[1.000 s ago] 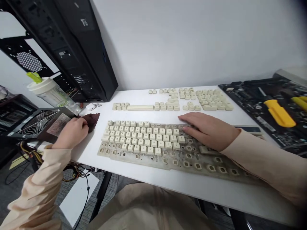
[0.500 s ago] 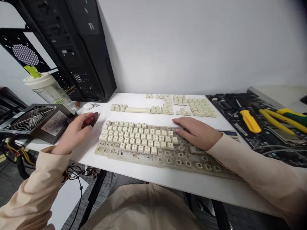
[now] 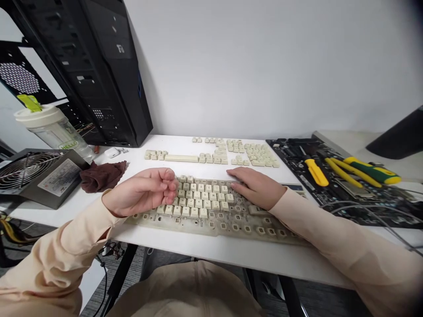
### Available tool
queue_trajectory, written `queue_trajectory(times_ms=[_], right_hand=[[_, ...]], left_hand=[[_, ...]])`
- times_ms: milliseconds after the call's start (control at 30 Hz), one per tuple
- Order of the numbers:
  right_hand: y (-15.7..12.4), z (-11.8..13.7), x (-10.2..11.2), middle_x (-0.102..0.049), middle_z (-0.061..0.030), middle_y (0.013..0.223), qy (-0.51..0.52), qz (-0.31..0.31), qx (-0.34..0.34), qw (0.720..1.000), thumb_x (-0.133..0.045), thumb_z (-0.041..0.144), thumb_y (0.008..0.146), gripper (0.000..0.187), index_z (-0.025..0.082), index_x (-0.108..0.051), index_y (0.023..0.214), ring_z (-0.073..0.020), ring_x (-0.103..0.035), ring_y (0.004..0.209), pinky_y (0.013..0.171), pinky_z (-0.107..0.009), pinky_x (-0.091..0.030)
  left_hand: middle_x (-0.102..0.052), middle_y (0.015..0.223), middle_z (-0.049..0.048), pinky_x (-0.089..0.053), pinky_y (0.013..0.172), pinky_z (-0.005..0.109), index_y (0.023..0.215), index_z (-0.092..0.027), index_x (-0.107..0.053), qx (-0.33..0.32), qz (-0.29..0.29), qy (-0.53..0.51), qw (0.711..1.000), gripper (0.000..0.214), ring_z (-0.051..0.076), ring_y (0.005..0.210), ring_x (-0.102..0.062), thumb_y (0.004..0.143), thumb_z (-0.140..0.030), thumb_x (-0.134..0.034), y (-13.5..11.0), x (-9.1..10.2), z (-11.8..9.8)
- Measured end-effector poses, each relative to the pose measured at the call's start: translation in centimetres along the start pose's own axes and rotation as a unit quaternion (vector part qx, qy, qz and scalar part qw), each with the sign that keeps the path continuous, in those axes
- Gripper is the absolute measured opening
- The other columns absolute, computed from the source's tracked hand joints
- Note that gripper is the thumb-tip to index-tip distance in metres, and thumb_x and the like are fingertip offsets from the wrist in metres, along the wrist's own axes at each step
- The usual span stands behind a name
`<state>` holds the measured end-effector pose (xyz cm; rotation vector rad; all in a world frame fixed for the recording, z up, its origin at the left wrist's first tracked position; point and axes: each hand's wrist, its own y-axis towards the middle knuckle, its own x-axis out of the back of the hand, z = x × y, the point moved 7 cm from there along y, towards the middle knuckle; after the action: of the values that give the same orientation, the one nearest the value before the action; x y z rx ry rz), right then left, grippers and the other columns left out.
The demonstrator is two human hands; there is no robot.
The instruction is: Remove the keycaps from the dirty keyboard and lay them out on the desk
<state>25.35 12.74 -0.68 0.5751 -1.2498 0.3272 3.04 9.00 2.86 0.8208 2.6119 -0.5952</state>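
A cream keyboard (image 3: 198, 225) lies on the white table, with keycaps on its left and middle and bare key sockets along the front and right. My left hand (image 3: 145, 190) is over its left end, fingers curled in and thumb against them; nothing shows in them. Behind that hand, a crumpled brown cloth (image 3: 102, 175) rests on the table. My right hand (image 3: 259, 186) lies with stretched fingers on the keyboard's back right part, covering some of it. Loose keycaps (image 3: 262, 155) and a long spacebar (image 3: 181, 158) are set out in groups behind the keyboard.
At left stand a power supply (image 3: 53, 176), a clear bottle (image 3: 62, 134) and a black computer case (image 3: 105, 79). On the right, a circuit board (image 3: 291, 160) carries a yellow screwdriver (image 3: 316, 172) and yellow-green pliers (image 3: 372, 171). Grey cables (image 3: 380, 210) cross nearby.
My left hand has let go of the brown cloth and moved right, over the keyboard's left end. The cloth stays on the table. My right hand keeps its place on the keyboard.
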Motion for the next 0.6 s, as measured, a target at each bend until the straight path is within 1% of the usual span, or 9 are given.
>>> queue_trajectory(times_ms=[100, 200, 267, 333, 400, 433, 500, 567, 600], right_hand=[[0.1, 0.1, 0.0, -0.06, -0.0159, 0.116, -0.003, 0.003, 0.002, 1.0, -0.035, 0.042, 0.089, 0.046, 0.01, -0.055, 0.116, -0.0285, -0.057, 0.107, 0.089, -0.047, -0.048], [0.2, 0.1, 0.2, -0.061, -0.0155, 0.113, -0.006, 0.013, 0.004, 1.0, -0.036, 0.041, 0.089, 0.044, 0.011, -0.056, 0.114, -0.0271, -0.057, 0.105, 0.089, -0.046, -0.049], [0.3, 0.2, 0.7, -0.06, -0.0154, 0.115, -0.01, 0.019, 0.0, 1.0, -0.037, 0.04, 0.088, 0.043, 0.012, -0.056, 0.115, -0.0269, -0.056, 0.107, 0.09, -0.046, -0.048], [0.5, 0.7, 1.7, -0.058, -0.0151, 0.119, -0.015, 0.021, -0.008, 1.0, -0.038, 0.039, 0.088, 0.043, 0.012, -0.053, 0.119, -0.027, -0.054, 0.11, 0.093, -0.047, -0.045], [0.9, 1.7, 3.2, -0.056, -0.0146, 0.122, -0.024, 0.014, 0.0, 1.0, -0.037, 0.039, 0.089, 0.044, 0.013, -0.051, 0.122, -0.0267, -0.052, 0.113, 0.095, -0.047, -0.043], [1.1, 2.7, 4.0, -0.056, -0.0148, 0.121, -0.032, 0.005, 0.019, 0.999, -0.037, 0.038, 0.09, 0.043, 0.012, -0.05, 0.122, -0.0264, -0.052, 0.113, 0.094, -0.047, -0.044], [1.6, 5.1, 5.6, -0.057, -0.0142, 0.118, -0.045, -0.021, 0.073, 0.996, -0.038, 0.036, 0.091, 0.039, 0.013, -0.051, 0.12, -0.0254, -0.053, 0.111, 0.093, -0.045, -0.045], [2.0, 7.8, 6.5, -0.06, -0.014, 0.112, -0.04, -0.038, 0.13, 0.99, -0.04, 0.031, 0.091, 0.032, 0.013, -0.053, 0.115, -0.0235, -0.055, 0.106, 0.088, -0.042, -0.047], [2.1, 9.2, 6.7, -0.061, -0.0141, 0.107, -0.028, -0.046, 0.16, 0.986, -0.041, 0.028, 0.091, 0.029, 0.012, -0.055, 0.111, -0.0223, -0.056, 0.1, 0.084, -0.039, -0.048]], left_hand=[[-0.054, 0.065, -0.0021, -0.044, 0.057, 0.023, 0.066, -0.017, -0.049, -0.004, 0.002, 0.052, 0.999, 0.028, 0.008, 0.059, -0.051, 0.059, -0.018, -0.076, 1.0, 0.2, -0.5], [-0.054, 0.058, -0.0025, -0.041, 0.054, 0.022, 0.063, -0.016, -0.05, -0.041, 0.0, 0.164, 0.986, 0.031, 0.008, 0.055, -0.05, 0.063, -0.032, -0.077, 2.1, 0.7, -1.8], [-0.055, 0.054, -0.0025, -0.04, 0.052, 0.021, 0.06, -0.015, -0.051, -0.073, 0.007, 0.254, 0.964, 0.034, 0.008, 0.051, -0.049, 0.068, -0.041, -0.072, 2.8, 0.8, -2.8], [-0.057, 0.053, -0.001, -0.042, 0.054, 0.022, 0.058, -0.015, -0.054, -0.099, 0.01, 0.353, 0.93, 0.038, 0.009, 0.052, -0.052, 0.076, -0.048, -0.061, 3.4, 0.6, -3.6], [-0.061, 0.057, 0.0015, -0.045, 0.06, 0.026, 0.059, -0.016, -0.057, -0.13, 0.002, 0.461, 0.878, 0.045, 0.012, 0.058, -0.057, 0.085, -0.05, -0.044, 3.9, 0.3, -4.1], [-0.063, 0.061, 0.0026, -0.046, 0.064, 0.028, 0.061, -0.016, -0.059, -0.151, -0.005, 0.519, 0.841, 0.048, 0.014, 0.062, -0.059, 0.088, -0.048, -0.037, 4.1, 0.0, -4.3], [-0.064, 0.069, 0.0043, -0.046, 0.071, 0.032, 0.069, -0.015, -0.062, -0.21, -0.002, 0.631, 0.747, 0.048, 0.018, 0.07, -0.06, 0.09, -0.044, -0.031, 4.2, -0.7, -4.3], [-0.065, 0.081, 0.0064, -0.044, 0.078, 0.037, 0.081, -0.015, -0.064, -0.265, 0.015, 0.715, 0.647, 0.043, 0.021, 0.081, -0.059, 0.091, -0.04, -0.03, 4.1, -1.3, -3.8], [-0.065, 0.089, 0.0078, -0.043, 0.082, 0.039, 0.087, -0.015, -0.064, -0.279, 0.018, 0.742, 0.61, 0.041, 0.023, 0.087, -0.059, 0.091, -0.039, -0.03, 4.0, -1.3, -3.5]])
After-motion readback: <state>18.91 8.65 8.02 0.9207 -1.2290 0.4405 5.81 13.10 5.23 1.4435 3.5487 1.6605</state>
